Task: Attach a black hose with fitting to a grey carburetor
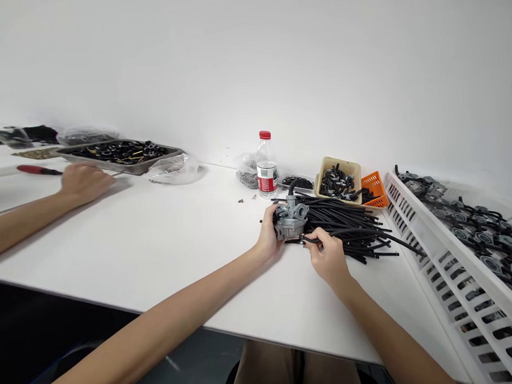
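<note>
My left hand (269, 236) is closed around a silver metal carburetor (291, 227), holding it upright just above the white table. A short bent black tube (293, 186) sticks up from the carburetor's top. Between the thumb and fingers of my right hand (326, 255) is pinched one end of a long black rubber hose (366, 232). That end is at the carburetor's lower right side; I cannot tell whether it is pushed onto a fitting. The hose's other end trails off to the right, over a pile of similar black hoses (336, 214).
Right of me stands a white slotted crate (446, 238) of carburetors. Behind the hoses are a beige bin (322, 164) of black parts, an orange basket (377, 189) and a red-capped bottle (266, 172). At left, another person's hand (85, 181) is near a red-handled tool (37, 170) and a metal tray (133, 169).
</note>
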Motion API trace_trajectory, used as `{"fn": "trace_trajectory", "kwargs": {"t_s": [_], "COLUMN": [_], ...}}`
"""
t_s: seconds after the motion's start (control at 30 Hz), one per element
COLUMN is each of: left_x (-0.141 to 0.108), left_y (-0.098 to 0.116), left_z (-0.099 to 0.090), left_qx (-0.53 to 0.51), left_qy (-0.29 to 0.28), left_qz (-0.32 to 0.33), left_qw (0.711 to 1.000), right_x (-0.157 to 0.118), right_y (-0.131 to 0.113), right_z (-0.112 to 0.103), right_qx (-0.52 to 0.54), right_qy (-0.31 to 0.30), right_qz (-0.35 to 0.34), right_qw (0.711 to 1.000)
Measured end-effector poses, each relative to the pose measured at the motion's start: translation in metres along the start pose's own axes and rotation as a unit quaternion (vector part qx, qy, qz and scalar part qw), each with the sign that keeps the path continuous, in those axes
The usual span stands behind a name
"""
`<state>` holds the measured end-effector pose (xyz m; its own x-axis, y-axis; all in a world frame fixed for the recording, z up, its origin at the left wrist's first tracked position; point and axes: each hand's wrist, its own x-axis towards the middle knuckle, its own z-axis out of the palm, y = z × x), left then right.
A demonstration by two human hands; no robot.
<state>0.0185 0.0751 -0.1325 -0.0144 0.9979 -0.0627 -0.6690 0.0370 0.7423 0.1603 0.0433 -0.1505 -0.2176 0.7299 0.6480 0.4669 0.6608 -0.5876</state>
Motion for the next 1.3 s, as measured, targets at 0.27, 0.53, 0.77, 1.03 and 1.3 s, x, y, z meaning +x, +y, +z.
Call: {"fn": "trace_trajectory", "kwargs": {"t_s": [0.27, 0.53, 0.77, 1.03, 1.3], "left_x": [0.004, 0.008, 0.003, -0.008, -0.014], "left_y": [-0.001, 0.007, 0.013, 0.006, 0.012], "left_z": [-0.001, 0.002, 0.003, 0.004, 0.009], "left_qx": [-0.002, -0.012, -0.019, -0.016, 0.011], "left_qy": [-0.01, 0.002, -0.009, -0.051, -0.032], "left_qz": [0.065, -0.005, -0.092, -0.159, -0.156], "left_qw": [0.998, 1.0, 0.996, 0.986, 0.987], "right_x": [0.005, 0.01, 0.021, 0.021, 0.019], "right_y": [0.005, 0.004, 0.017, 0.018, 0.02], "right_z": [-0.002, -0.01, -0.022, -0.019, -0.015], "right_qx": [0.04, 0.071, 0.232, 0.306, 0.244], "right_qy": [-0.025, -0.06, 0.048, 0.018, 0.131], "right_qz": [0.046, 0.019, 0.1, 0.195, 0.186], "right_qw": [0.998, 0.995, 0.966, 0.932, 0.943]}}
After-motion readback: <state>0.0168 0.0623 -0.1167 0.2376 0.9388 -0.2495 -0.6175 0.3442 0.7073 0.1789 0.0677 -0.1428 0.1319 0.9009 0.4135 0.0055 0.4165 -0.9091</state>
